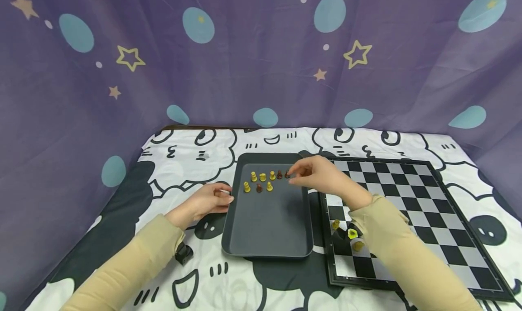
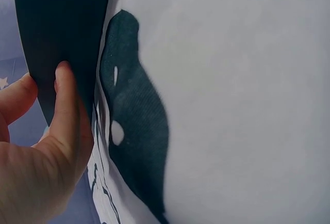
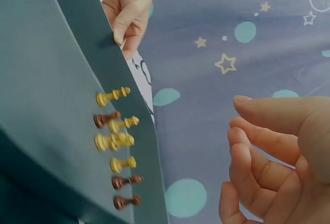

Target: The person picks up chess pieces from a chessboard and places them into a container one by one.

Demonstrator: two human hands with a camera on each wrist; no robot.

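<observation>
A dark grey tray point(image 1: 267, 229) lies on the cloth, with yellow chess pieces point(image 1: 246, 187) and brown chess pieces point(image 1: 259, 188) standing in two rows toward its far end. At the tray's left edge, my left hand point(image 1: 205, 200) grips the side, thumb at the rim and fingers against the outer wall point(image 2: 56, 22). My right hand point(image 1: 320, 175) hovers over the tray's far right corner, beside the end brown piece point(image 1: 287, 174). In the right wrist view its bent fingers point(image 3: 240, 157) and thumb stand apart with nothing between them.
A black-and-white chessboard point(image 1: 408, 204) lies right of the tray, partly under my right sleeve point(image 1: 403, 243). Yellow pieces point(image 1: 358, 246) stand on its near left squares. A purple curtain point(image 1: 261, 66) hangs behind the patterned cloth point(image 1: 228, 279).
</observation>
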